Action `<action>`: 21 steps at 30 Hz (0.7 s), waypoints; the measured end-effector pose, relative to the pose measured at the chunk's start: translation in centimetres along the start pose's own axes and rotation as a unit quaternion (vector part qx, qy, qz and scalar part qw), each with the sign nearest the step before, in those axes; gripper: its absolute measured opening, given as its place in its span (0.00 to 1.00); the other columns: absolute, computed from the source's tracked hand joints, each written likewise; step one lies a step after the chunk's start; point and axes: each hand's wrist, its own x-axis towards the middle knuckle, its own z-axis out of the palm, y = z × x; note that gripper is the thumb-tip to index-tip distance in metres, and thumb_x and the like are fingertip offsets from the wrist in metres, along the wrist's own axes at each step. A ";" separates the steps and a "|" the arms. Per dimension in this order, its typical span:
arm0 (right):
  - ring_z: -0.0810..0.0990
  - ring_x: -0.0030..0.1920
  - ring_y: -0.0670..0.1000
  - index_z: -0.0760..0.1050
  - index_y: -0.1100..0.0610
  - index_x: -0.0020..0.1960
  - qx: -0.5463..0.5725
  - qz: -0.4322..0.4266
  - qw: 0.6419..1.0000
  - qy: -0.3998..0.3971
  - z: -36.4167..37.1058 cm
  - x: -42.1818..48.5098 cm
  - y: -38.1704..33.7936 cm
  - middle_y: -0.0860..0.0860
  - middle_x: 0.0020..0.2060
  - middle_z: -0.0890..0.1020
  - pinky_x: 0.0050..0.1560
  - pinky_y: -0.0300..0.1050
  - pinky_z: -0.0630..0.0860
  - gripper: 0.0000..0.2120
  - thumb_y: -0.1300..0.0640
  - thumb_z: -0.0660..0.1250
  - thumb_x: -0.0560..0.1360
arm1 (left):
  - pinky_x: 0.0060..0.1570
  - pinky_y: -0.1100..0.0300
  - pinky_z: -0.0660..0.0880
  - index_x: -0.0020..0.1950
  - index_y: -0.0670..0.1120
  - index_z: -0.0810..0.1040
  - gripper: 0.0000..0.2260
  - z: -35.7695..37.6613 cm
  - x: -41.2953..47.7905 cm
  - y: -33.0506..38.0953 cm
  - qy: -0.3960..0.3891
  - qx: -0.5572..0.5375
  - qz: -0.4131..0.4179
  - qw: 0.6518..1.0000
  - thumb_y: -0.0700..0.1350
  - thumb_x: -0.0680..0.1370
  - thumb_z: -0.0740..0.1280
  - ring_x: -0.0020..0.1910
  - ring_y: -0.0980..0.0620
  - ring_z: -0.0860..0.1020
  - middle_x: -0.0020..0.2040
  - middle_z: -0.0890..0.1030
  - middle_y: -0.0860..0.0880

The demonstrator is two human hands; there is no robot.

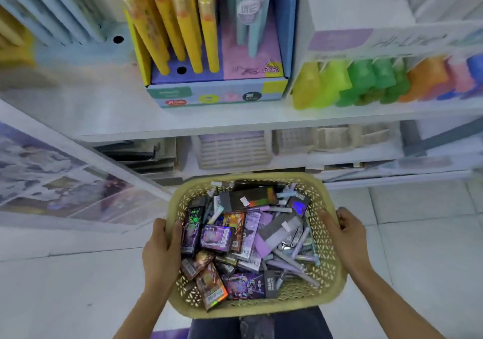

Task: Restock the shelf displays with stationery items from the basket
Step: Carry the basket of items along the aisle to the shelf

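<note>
basket [248,311] of tan lattice plastic is sitting in our grip, low in front of the white shelf [209,121] and above the tiled floor [418,234]. our left hand [160,249] is clamping the left rim, thumb inside, and our right hand [345,230] is curling round the right rim. boxed card packs [217,238] and pastel pens [292,263] are lying heaped inside it. a blue display box [217,94] of yellow packs is standing on the shelf.

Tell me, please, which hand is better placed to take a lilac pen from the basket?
Probably the right hand: it grips the basket rim beside the lilac pens; the left hand grips the opposite rim.
</note>
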 end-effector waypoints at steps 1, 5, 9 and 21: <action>0.65 0.25 0.44 0.63 0.59 0.32 -0.003 0.005 1.000 0.000 0.3 0.7 1.2 0.52 0.25 0.69 0.26 0.35 0.62 0.20 0.53 0.69 0.76 | 0.30 0.57 0.65 0.41 0.44 0.65 0.12 1.4 0.5 -0.7 -0.005 0.004 -0.003 1.000 0.48 0.81 0.61 0.31 0.48 0.74 0.31 0.75 0.45; 0.66 0.28 0.48 0.64 0.60 0.33 -0.024 0.025 0.999 -0.006 2.0 4.3 7.1 0.53 0.26 0.69 0.30 0.43 0.64 0.20 0.53 0.68 0.77 | 0.28 0.56 0.63 0.39 0.47 0.64 0.13 8.1 2.7 -4.2 -0.011 0.006 -0.011 1.000 0.48 0.81 0.61 0.30 0.47 0.73 0.30 0.73 0.47; 0.66 0.25 0.43 0.64 0.57 0.33 -0.048 0.033 0.998 -0.004 4.8 8.6 13.7 0.49 0.25 0.69 0.27 0.38 0.65 0.20 0.50 0.68 0.77 | 0.27 0.57 0.63 0.40 0.48 0.64 0.12 15.2 5.4 -9.0 -0.018 0.005 -0.019 1.000 0.48 0.82 0.61 0.28 0.46 0.73 0.29 0.74 0.47; 0.65 0.21 0.42 0.61 0.55 0.32 -0.145 0.040 0.988 -0.042 15.7 19.3 35.9 0.46 0.21 0.66 0.24 0.37 0.59 0.23 0.47 0.69 0.76 | 0.32 0.52 0.65 0.42 0.42 0.66 0.11 33.7 12.8 -25.8 -0.040 0.001 -0.073 0.997 0.45 0.81 0.63 0.31 0.42 0.73 0.30 0.76 0.44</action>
